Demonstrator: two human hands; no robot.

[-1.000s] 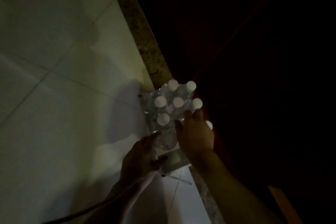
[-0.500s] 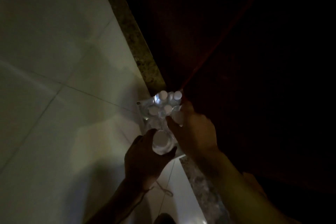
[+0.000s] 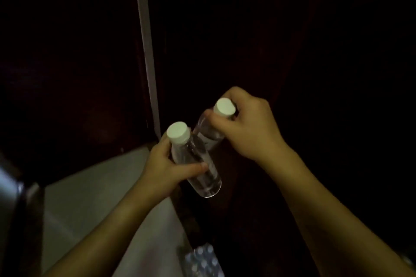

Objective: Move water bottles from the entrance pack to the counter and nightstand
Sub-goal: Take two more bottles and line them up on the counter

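I hold two clear water bottles with white caps in front of me, in dim light. My left hand (image 3: pixel 165 165) grips the nearer bottle (image 3: pixel 195 164) around its body, the cap pointing up toward me. My right hand (image 3: pixel 249 128) holds the second bottle (image 3: pixel 208 131) by its neck just under the cap. The two bottles touch side by side. The shrink-wrapped pack (image 3: pixel 202 262) of remaining bottles stands on the floor at the bottom edge, below my arms.
A dark wooden door (image 3: pixel 292 40) fills the right and upper view, with a pale frame strip (image 3: pixel 146 40) running down. Light floor tiles (image 3: pixel 94 198) lie at lower left. A dark object (image 3: pixel 11 198) stands at the left edge.
Both hands were down at the pack on the floor; each has lifted a bottle out and risen. The view has tilted up, so the pack sits at the bottom edge.
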